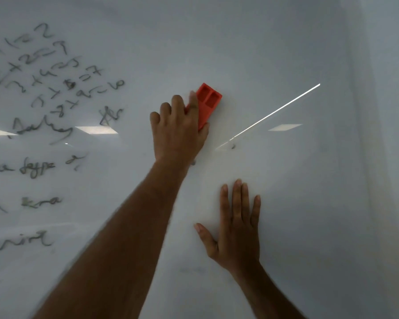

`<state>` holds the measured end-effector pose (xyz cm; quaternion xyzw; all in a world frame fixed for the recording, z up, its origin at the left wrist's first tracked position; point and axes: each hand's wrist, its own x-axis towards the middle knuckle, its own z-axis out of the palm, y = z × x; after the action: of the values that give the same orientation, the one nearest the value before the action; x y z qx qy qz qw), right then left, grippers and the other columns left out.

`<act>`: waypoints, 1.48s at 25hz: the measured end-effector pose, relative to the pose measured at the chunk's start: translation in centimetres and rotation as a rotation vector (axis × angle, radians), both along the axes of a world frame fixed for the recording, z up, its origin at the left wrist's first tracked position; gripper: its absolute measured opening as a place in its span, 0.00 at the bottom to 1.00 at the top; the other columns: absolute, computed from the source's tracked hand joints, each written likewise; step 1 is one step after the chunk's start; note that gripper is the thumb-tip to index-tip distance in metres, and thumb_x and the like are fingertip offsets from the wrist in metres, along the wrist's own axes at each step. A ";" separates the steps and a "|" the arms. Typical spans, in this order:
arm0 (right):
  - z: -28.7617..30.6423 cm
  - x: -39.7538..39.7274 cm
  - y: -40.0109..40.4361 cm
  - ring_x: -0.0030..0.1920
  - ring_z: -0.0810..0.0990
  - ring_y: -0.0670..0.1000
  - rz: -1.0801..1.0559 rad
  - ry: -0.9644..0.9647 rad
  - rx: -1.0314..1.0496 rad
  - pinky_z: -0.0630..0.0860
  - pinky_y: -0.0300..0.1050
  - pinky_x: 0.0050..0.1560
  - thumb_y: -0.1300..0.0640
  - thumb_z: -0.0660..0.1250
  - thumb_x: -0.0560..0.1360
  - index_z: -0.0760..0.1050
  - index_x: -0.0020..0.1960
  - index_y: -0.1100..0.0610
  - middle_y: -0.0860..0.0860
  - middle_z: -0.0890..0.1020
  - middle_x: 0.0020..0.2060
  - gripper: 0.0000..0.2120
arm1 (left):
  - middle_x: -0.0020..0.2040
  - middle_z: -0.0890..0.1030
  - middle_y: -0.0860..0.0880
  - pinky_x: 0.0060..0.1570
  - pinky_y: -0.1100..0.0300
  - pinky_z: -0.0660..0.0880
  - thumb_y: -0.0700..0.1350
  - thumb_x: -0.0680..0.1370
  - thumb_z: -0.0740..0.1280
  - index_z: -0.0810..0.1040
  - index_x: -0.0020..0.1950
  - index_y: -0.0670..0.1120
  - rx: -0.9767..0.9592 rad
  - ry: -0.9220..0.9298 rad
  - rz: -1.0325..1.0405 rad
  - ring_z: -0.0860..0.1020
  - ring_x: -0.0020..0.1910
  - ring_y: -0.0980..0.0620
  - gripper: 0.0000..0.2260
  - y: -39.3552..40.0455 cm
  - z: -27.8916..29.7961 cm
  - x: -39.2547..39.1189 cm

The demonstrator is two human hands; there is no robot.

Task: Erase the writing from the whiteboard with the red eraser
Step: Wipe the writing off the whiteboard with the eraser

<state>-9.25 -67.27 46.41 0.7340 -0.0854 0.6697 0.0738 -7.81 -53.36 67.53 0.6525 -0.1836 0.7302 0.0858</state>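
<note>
Left hand [179, 132] grips eraser [206, 104]; right hand [236, 229] lies flat w/ straight fingers on board [286, 203]. Risk: the sweep misses the writing [46, 93] at far left.

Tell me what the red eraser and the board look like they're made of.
The red eraser looks like moulded hard plastic with a matte finish: its back shows two crisp rectangular recesses. Its wiping face is against the board, so the pad material can't be seen. The whiteboard looks like a smooth, glossy coated panel: it mirrors ceiling lights, one as a sharp bright streak. Whether that is glass, enamel or laminate is unclear.
</note>
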 end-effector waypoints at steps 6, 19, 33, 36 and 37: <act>0.2 -0.1 0.0 0.83 0.53 0.63 -0.017 0.013 0.020 0.52 0.70 0.80 0.28 0.54 0.77 0.55 0.83 0.60 0.63 0.56 0.82 0.46 | 0.52 0.78 0.42 0.45 0.49 0.73 0.59 0.76 0.72 0.74 0.73 0.45 0.534 -0.243 -0.132 0.76 0.45 0.41 0.30 -0.7 -4.5 0.0; 0.2 -0.1 0.1 0.83 0.52 0.64 0.000 -0.021 -0.011 0.51 0.72 0.80 0.30 0.55 0.79 0.56 0.82 0.62 0.64 0.55 0.82 0.45 | 0.52 0.76 0.35 0.47 0.43 0.71 0.58 0.79 0.68 0.72 0.73 0.42 0.095 -0.162 -0.046 0.75 0.47 0.36 0.29 13.2 0.8 5.2; 0.2 -0.2 0.5 0.82 0.55 0.66 -0.042 -0.029 -0.012 0.53 0.72 0.79 0.31 0.51 0.80 0.57 0.81 0.65 0.66 0.57 0.81 0.44 | 0.48 0.78 0.43 0.41 0.51 0.70 0.58 0.78 0.71 0.75 0.72 0.43 0.729 -0.395 -0.183 0.74 0.41 0.43 0.28 10.5 -8.3 5.0; 0.2 -0.2 0.3 0.82 0.54 0.66 -0.053 -0.031 -0.020 0.52 0.72 0.79 0.31 0.50 0.80 0.57 0.81 0.65 0.66 0.56 0.82 0.44 | 0.48 0.78 0.45 0.41 0.52 0.68 0.59 0.78 0.69 0.75 0.72 0.45 0.886 -0.427 -0.196 0.73 0.41 0.45 0.27 12.6 -7.6 5.8; 0.2 0.0 0.2 0.83 0.53 0.66 -0.054 -0.024 -0.013 0.52 0.72 0.79 0.31 0.50 0.80 0.56 0.81 0.65 0.66 0.55 0.82 0.44 | 0.48 0.78 0.45 0.41 0.51 0.68 0.59 0.79 0.69 0.75 0.73 0.46 0.890 -0.426 -0.187 0.72 0.41 0.45 0.27 13.4 -6.9 6.1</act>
<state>-9.30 -67.03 46.64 0.7228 -0.1017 0.6768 0.0959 -1.76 -39.95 60.58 0.4428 -0.5484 0.6873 -0.1752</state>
